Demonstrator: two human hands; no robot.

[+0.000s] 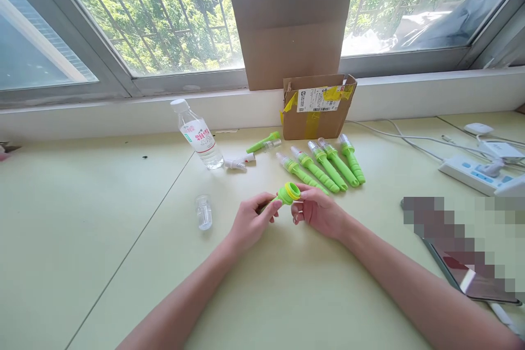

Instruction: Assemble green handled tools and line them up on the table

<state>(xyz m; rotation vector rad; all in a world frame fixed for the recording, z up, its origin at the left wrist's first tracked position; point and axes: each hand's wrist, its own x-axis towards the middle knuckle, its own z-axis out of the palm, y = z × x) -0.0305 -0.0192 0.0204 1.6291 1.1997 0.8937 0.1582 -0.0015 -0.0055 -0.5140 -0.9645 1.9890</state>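
My left hand (256,216) is closed around a green plastic handle (283,197), whose open round end tilts up and toward me. A yellow ring (292,191) sits around that open end. My right hand (318,210) has its fingertips at the ring's right edge, with the other fingers curled below; part of this contact is hidden. Left of my hands, a clear ribbed plastic cap (204,212) stands apart on the table. Beyond my right hand lies a row of several green handles with clear caps (328,165).
A water bottle (200,136) stands at the back left, beside small white pieces (241,162) and a slim green piece (263,143). Behind is a cardboard box (315,115). A power strip (471,174) with cables and a phone (471,279) are on the right.
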